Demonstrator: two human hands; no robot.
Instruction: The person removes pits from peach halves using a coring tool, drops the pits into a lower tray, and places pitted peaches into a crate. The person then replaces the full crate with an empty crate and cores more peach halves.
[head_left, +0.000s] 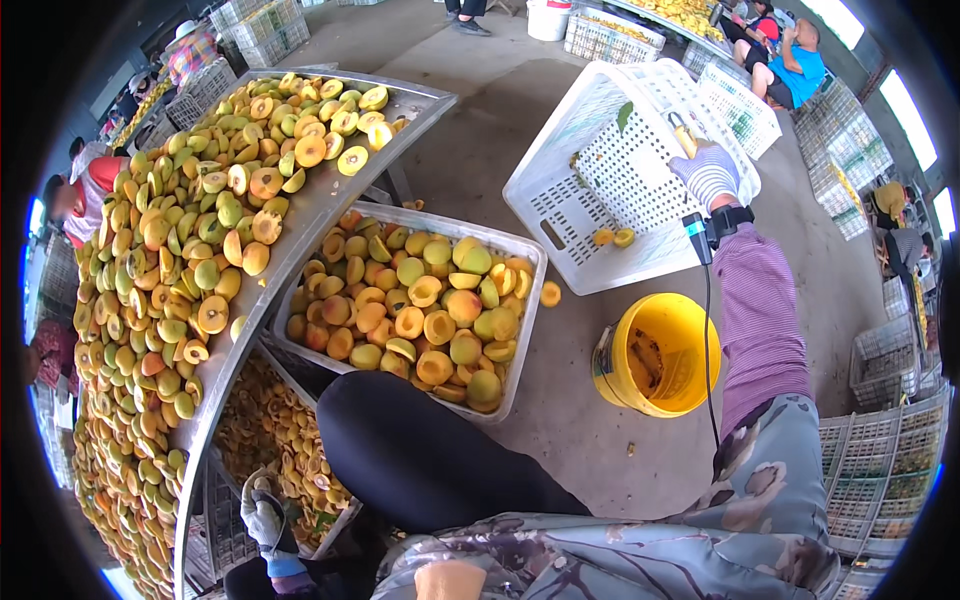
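Observation:
My right hand (705, 174), in a purple-and-white striped glove, reaches into a tilted white perforated plastic crate (551, 161) near its right wall. It grips a small hand tool (684, 136) with a tan handle and a metal loop. Two yellow fruit pieces (613, 238) and a green leaf (625, 117) lie inside that crate. Low on the left, my left hand (262, 510), in a grey-white glove, is beside a crate of fruit pits and scraps (289, 442); its fingers look curled, but what they touch is unclear. Before my knee stands a crate of pitted peach halves (424, 307).
A metal-edged table (330, 176) on the left bears a heap of halved peaches (180, 247). A yellow bucket (660, 352) with brown residue stands on the concrete floor, near a loose peach half (550, 293). Stacked crates (877, 472) line the right; several people sit farther off.

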